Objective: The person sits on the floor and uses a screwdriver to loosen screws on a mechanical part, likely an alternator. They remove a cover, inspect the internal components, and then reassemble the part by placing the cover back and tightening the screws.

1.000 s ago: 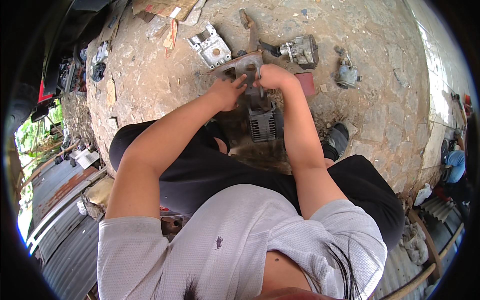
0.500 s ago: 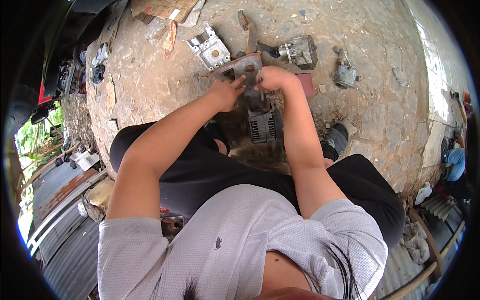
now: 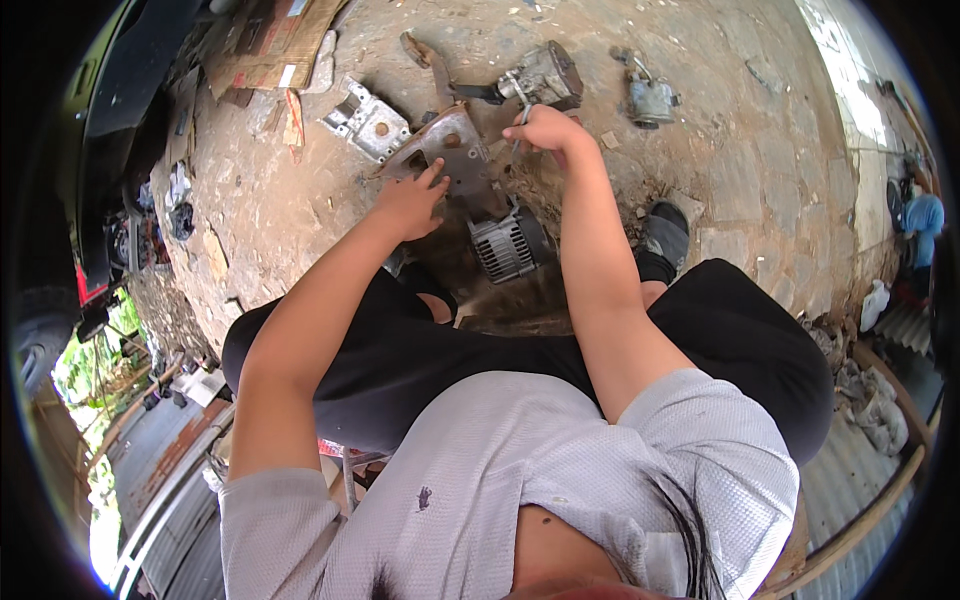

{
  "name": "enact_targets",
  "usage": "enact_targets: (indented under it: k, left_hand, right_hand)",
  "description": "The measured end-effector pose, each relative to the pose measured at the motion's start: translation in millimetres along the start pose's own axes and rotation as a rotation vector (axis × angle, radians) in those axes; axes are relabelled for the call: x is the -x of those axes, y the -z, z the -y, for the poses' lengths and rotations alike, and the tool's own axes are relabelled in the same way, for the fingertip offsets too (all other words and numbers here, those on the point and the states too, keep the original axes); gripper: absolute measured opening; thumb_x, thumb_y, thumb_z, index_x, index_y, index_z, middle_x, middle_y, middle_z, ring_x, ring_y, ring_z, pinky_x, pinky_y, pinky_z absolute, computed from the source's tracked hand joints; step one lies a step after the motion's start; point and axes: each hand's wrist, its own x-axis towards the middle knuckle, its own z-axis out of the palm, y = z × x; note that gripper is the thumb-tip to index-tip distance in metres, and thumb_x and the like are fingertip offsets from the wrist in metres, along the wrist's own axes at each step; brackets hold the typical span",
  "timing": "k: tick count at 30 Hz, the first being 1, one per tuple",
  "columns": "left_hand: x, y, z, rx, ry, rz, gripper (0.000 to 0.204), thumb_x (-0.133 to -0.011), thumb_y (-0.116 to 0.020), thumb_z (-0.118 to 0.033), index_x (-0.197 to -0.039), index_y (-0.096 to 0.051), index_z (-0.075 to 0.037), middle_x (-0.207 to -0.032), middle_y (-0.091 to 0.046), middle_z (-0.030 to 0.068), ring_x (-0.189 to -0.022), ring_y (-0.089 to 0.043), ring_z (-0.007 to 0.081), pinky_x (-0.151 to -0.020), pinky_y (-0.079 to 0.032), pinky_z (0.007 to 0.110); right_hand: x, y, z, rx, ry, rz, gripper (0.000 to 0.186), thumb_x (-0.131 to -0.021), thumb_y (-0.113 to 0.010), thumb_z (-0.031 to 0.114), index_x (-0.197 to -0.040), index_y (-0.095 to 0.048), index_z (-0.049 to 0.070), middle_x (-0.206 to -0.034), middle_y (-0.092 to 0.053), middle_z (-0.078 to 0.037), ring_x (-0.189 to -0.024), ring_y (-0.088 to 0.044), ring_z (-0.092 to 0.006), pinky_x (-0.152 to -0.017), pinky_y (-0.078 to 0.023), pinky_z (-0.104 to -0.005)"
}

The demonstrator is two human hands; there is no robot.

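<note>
My left hand (image 3: 408, 203) rests on a flat rusty metal bracket (image 3: 461, 160), its fingers apart. Just beneath the bracket, toward my feet, is an alternator (image 3: 500, 247) with a slotted silver housing. My right hand (image 3: 549, 134) is closed around a thin metal wrench (image 3: 522, 118), held apart from the bracket on its right. The wrench's lower part is partly hidden by my fingers. Beyond the bracket's left edge lies a silver cast housing (image 3: 368, 122).
A round cast-metal unit (image 3: 545, 78) lies beyond my right hand, and a smaller metal part (image 3: 651, 102) farther right. A curved rusty arm (image 3: 428, 62) extends past the bracket. Cardboard (image 3: 270, 45) lies at far left. My shoe (image 3: 665, 232) stands on the stone floor.
My right hand has come away from the bracket toward the right with the wrench. My left hand stays on the bracket, fingers now straighter. The whole view has shifted.
</note>
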Motion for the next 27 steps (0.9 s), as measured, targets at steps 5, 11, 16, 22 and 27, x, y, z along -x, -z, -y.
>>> enact_targets:
  k: [5,11,16,22,27]
  left_hand:
    - [-1,3,-1,-0.033,0.001,0.001,0.079,-0.095,-0.07,-0.044,-0.162,-0.042,-0.015,-0.176,-0.02,0.0119,-0.136,-0.058,0.0367,-0.109,-0.049,0.053]
    - [-4,2,-1,-0.057,-0.008,-0.008,0.079,-0.095,-0.07,-0.044,-0.162,-0.042,-0.014,-0.175,-0.022,0.0136,-0.132,-0.06,0.0368,-0.107,-0.05,0.052]
    - [-3,2,-1,-0.056,-0.005,-0.012,0.079,-0.095,-0.07,-0.044,-0.162,-0.042,-0.014,-0.175,-0.022,0.0132,-0.133,-0.06,0.0358,-0.107,-0.05,0.053]
    - [-1,2,-2,-0.06,0.002,-0.016,0.079,-0.095,-0.07,-0.045,-0.162,-0.041,-0.016,-0.176,-0.02,0.0108,-0.133,-0.059,0.0357,-0.107,-0.05,0.054]
    - [0,7,-3,-0.035,0.015,0.023,0.079,-0.095,-0.07,-0.045,-0.163,-0.04,-0.017,-0.177,-0.019,0.0105,-0.136,-0.057,0.0358,-0.109,-0.048,0.054]
  right_hand:
    - [2,-16,-3,0.055,-0.039,0.249,0.036,-0.096,-0.075,0.035,-0.102,-0.079,0.0,-0.08,-0.077,-0.01,-0.064,-0.067,-0.0188,-0.065,-0.055,-0.0377]
    - [-8,-20,-19,0.04,0.046,0.117,0.036,-0.098,-0.074,0.035,-0.105,-0.079,0.0,-0.081,-0.078,-0.01,-0.065,-0.068,-0.0171,-0.066,-0.055,-0.0365]
    - [-8,-21,-14,-0.022,0.057,0.138,0.036,-0.097,-0.074,0.035,-0.108,-0.079,0.001,-0.083,-0.078,-0.009,-0.065,-0.067,-0.0167,-0.065,-0.054,-0.0365]
    - [-11,-19,-5,0.048,-0.055,0.304,0.03,-0.094,-0.074,0.03,-0.102,-0.078,0.001,-0.078,-0.076,-0.008,-0.065,-0.068,-0.0178,-0.064,-0.053,-0.0359]
    - [-15,-13,-23,0.058,-0.05,0.15,0.032,-0.095,-0.075,0.031,-0.1,-0.077,-0.001,-0.076,-0.075,-0.009,-0.067,-0.069,-0.02,-0.064,-0.053,-0.0372]
